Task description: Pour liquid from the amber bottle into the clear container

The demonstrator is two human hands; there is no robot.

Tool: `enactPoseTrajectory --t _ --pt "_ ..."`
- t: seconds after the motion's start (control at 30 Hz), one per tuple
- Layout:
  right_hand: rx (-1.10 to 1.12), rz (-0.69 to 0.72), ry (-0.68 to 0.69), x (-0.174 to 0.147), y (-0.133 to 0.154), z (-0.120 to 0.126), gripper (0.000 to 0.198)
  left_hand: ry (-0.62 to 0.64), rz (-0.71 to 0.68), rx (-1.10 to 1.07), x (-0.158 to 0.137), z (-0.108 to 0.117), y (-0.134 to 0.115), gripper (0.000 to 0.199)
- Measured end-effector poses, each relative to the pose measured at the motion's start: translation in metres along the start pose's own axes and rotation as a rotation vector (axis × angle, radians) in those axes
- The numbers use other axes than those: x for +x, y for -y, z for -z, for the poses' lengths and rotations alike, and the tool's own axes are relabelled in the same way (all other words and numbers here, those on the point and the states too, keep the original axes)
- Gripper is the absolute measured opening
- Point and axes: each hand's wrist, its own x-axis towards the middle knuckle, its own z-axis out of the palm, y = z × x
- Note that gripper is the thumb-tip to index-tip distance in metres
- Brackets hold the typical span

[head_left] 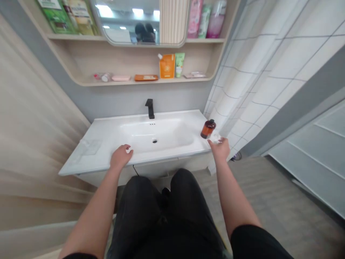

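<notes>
My left hand (122, 157) hovers over the front edge of the white washbasin (107, 158), its thumb and loosely bent fingers apart with nothing between them. At the basin's right front corner, my right hand (221, 149) has thumb and fingers around a small whitish, partly clear thing (215, 136), too blurred to name. Just beyond those fingers, an amber bottle (208, 129) with a dark cap stands on the right rim, slightly tilted in the view. A black faucet (150, 109) rises at the back of the basin.
A clear flat item (91, 147) lies on the left counter. Above hangs a shelf cabinet (107, 59) with a mirror (129, 21), an orange pouch (167, 66), a green tube (179, 64) and several bottles. Curtains hang on the left (35, 126) and right (237, 72).
</notes>
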Motion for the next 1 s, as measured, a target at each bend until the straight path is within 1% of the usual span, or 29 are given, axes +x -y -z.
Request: enactPoseTrajectory --t 0.1,0.2,0.27,0.37,0.4,0.47,0.5,0.53,0.63,0.7,0.77,0.83,0.9,1.0 --pt "-0.079 -0.017 0.014 0.003 0.014 -0.005 0.076 0.016 0.016 0.024 0.0 0.0 -0.001 0.038" --pt "-0.171 -0.056 0.078 0.005 0.029 -0.007 0.076 0.031 0.039 0.05 0.0 0.0 -0.003 0.036" --pt "-0.199 -0.061 0.135 0.007 0.036 -0.003 0.083 0.04 0.049 0.064 -0.001 0.001 -0.004 0.035" --pt "-0.144 -0.012 0.182 0.017 0.044 0.009 0.103 0.044 0.058 0.065 -0.001 0.001 -0.005 0.034" --pt "-0.108 0.013 0.179 0.024 0.048 0.013 0.108 0.041 0.058 0.059 -0.001 0.001 -0.005 0.034" --pt "-0.055 0.07 0.18 0.046 0.057 0.018 0.111 0.036 0.063 0.038 -0.001 0.001 -0.006 0.035" --pt "-0.051 0.098 0.202 0.059 0.064 0.019 0.11 0.036 0.069 0.026 -0.001 0.002 -0.006 0.037" --pt "-0.066 0.128 0.251 0.074 0.071 0.017 0.107 0.038 0.074 0.016 0.0 0.002 -0.006 0.04" --pt "-0.182 0.207 0.479 0.117 0.095 0.005 0.1 0.043 0.095 0.007 0.0 0.003 -0.007 0.044" --pt "-0.254 0.259 0.61 0.137 0.109 -0.006 0.087 0.044 0.103 0.008 0.0 0.003 -0.008 0.043" --pt "-0.319 0.303 0.685 0.146 0.121 -0.014 0.069 0.047 0.111 0.003 -0.001 0.004 -0.009 0.041" --pt "-0.368 0.335 0.67 0.147 0.133 -0.017 0.059 0.047 0.115 -0.004 -0.001 0.003 -0.009 0.04" --pt "-0.35 0.371 0.598 0.141 0.146 -0.016 0.059 0.04 0.117 -0.012 -0.001 0.003 -0.01 0.041" --pt "-0.17 0.458 0.526 0.12 0.171 -0.011 0.063 0.021 0.117 -0.03 -0.002 0.003 -0.01 0.046"
